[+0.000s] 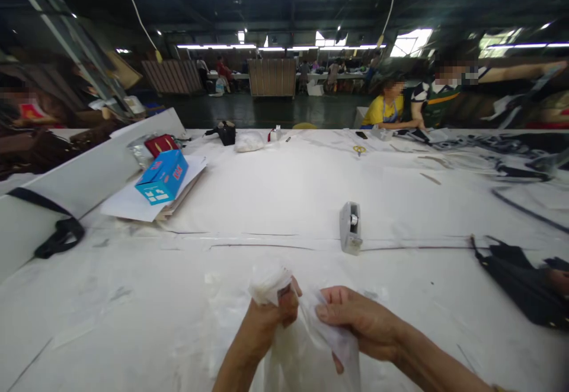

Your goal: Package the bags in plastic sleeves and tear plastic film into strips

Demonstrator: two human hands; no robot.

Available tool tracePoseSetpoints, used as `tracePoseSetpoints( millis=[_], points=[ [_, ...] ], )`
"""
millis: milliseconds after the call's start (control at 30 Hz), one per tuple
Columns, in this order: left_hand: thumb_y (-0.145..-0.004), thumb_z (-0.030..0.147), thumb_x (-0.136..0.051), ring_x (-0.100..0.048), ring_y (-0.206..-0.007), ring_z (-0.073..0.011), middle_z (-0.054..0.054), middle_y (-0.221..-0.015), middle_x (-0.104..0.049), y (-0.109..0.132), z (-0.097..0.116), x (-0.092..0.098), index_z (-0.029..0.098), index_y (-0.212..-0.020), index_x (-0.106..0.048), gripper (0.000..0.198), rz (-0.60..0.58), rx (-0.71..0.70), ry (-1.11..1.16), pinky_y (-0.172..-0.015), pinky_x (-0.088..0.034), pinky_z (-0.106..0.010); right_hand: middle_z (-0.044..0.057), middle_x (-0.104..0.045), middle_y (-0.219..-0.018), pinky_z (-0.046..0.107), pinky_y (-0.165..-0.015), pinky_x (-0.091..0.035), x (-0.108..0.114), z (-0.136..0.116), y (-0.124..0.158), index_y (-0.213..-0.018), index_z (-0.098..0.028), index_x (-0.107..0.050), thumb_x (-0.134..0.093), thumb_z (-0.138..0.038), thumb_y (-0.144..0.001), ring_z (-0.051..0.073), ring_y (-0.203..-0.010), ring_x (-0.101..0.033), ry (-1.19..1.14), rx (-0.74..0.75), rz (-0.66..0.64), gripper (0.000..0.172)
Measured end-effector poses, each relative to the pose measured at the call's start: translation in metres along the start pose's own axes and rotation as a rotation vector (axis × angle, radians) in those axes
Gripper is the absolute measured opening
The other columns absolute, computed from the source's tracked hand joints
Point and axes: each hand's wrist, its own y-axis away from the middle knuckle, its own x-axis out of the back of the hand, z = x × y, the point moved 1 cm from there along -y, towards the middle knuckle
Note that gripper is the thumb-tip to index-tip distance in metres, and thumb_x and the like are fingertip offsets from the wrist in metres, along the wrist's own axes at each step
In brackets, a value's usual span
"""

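Close to the table's near edge, my left hand (pixel 276 315) is closed around the gathered top of a thin, whitish translucent plastic bag (pixel 306 359). A bunched end of the plastic sticks out above that fist. My right hand (pixel 355 321) pinches another part of the bag between thumb and fingers, with some fingers behind the film. The rest of the bag hangs down between both hands and runs out of the bottom of the view. What the bag contains, if anything, I cannot make out. Ahead of my right hand stands a grey tape dispenser (pixel 351 229).
A blue box (pixel 162 177) sits on stacked sheets (pixel 128 201) at the left, near a low white partition (pixel 95 172). A black bag (pixel 522 282) lies at the right. Yellow-handled scissors (pixel 359 149) are farther back. Co-workers (pixel 386 106) sit beyond the white table (pixel 284 202).
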Motion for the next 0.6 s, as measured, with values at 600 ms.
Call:
tracePoseSetpoints(
  millis=[600],
  points=[
    [-0.057,0.042,-0.084,-0.026,-0.047,-0.0046,0.009,-0.051,-0.035,0.016,0.02,0.067,0.015,-0.074,-0.054,0.043,0.556,-0.166,0.24,-0.042,-0.022,-0.019,0.001,-0.06,-0.071,0.021,-0.058,-0.039,-0.028,0.004,0.012,-0.084,-0.013,-0.068,-0.075,-0.043,-0.07,0.01,-0.062,-0.05,0.509,0.214,0.533,0.035]
  ],
)
